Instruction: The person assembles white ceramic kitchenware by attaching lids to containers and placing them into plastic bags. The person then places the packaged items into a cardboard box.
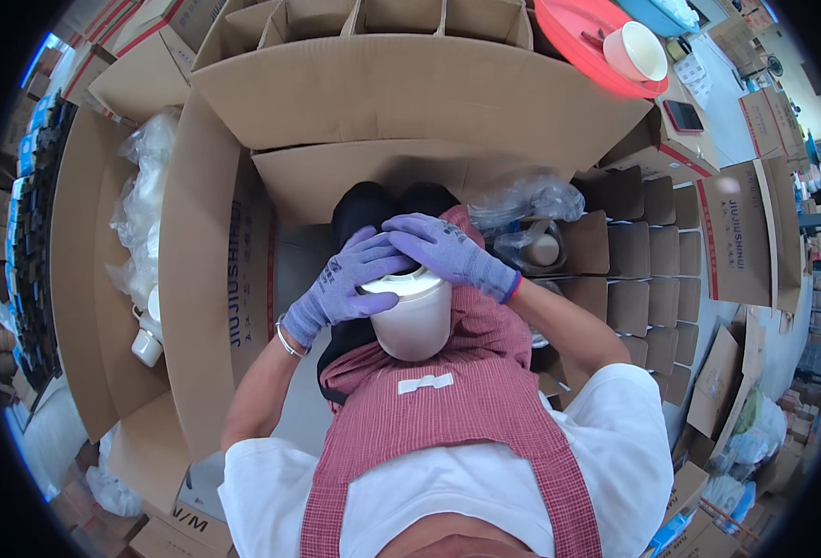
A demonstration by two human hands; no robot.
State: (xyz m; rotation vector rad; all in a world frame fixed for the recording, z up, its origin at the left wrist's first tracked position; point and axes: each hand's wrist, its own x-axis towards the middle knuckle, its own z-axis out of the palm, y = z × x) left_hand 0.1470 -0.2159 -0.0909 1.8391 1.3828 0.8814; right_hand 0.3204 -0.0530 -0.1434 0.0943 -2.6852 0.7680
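A glossy cream-white rounded pot [414, 325] rests in my lap against a red checked apron [429, 409]. Around its left side curls my left hand [343, 279], in a purple-grey work glove, with the thumb across the front and the fingers over the top. My right hand [455, 253], gloved alike, presses on the upper right of the rim, its fingertips meeting the left fingers. Both hands are closed on the pot and cover much of its top, where part of a round rim shows. What lies under the fingers is hidden.
On the left an open carton [207, 279] holds plastic-wrapped white ware [146, 335]. To the right stands a carton with cardboard dividers [628, 251], a bagged white piece [542, 249] inside. A red tray [573, 42] with a white cup [635, 52] sits at the far right, near a phone [683, 116].
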